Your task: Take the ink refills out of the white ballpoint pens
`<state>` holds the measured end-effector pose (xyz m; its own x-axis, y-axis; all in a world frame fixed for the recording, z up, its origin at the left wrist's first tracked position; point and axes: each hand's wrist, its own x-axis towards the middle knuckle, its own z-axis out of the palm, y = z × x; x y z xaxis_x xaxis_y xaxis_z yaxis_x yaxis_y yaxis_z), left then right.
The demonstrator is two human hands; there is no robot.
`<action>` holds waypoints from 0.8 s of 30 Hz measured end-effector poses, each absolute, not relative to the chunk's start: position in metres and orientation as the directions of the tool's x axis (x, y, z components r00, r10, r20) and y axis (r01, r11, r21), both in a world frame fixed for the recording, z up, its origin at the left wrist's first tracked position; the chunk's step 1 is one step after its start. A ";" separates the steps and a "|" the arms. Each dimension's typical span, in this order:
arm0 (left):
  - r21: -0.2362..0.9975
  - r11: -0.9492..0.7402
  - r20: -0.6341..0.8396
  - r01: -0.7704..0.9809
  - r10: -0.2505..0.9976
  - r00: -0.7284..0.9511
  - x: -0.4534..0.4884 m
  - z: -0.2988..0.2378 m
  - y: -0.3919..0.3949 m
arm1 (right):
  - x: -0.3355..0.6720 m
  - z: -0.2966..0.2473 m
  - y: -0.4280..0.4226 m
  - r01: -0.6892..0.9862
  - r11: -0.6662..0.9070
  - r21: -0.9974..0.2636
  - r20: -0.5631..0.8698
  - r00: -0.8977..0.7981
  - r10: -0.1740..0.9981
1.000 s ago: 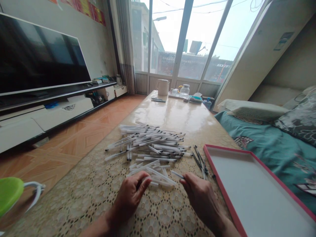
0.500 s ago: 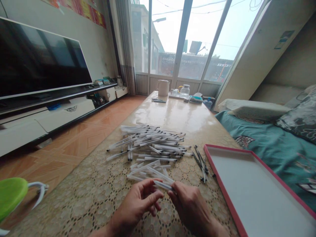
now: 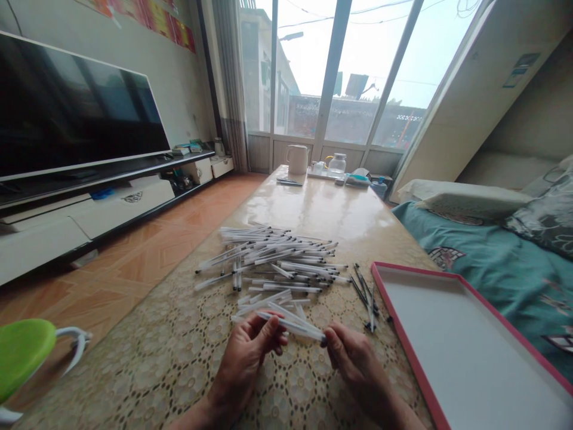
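Between my hands, a translucent white pen [image 3: 301, 327] with a dark end slants above the patterned tabletop. My left hand [image 3: 248, 349] pinches it near its left end, thumb on top. At the dark right end, the fingers of my right hand [image 3: 356, 361] are closed on it. Just beyond lie loose clear tubes [image 3: 264, 301], partly hidden by my left hand. Farther back spreads a heap of white pens [image 3: 277, 254] with black ends. Several thin black pieces [image 3: 364, 295] lie in a small bunch to the right.
A shallow box with a red rim [image 3: 414, 352] and white inside lies at the right. At the table's far end stand a beige jug [image 3: 297, 160] and a glass pot [image 3: 337, 163]. A green stool [image 3: 24, 352] is at the lower left, beside the table.
My left hand has closed on the pen's left end. My right hand has shifted right to its dark end, and more of the pen shows between the hands.
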<state>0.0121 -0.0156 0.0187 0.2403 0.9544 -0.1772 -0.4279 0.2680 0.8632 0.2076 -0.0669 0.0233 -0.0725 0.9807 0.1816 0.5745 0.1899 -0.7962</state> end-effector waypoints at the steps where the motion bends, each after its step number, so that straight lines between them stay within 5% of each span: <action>1: 0.859 0.269 -0.182 -0.436 0.956 0.231 0.012 0.019 -0.015 | 0.208 0.023 -0.066 0.549 0.180 -0.816 0.168 -0.074 0.983; 16: 0.827 0.305 -0.207 -0.473 0.946 0.248 0.013 0.018 -0.015 | 0.207 0.019 -0.063 0.282 0.071 -0.957 0.058 -0.054 0.997; 24: 0.833 0.301 -0.214 -0.464 0.949 0.230 0.013 0.019 -0.013 | 0.208 0.020 -0.062 0.489 0.157 -0.858 0.156 -0.045 0.987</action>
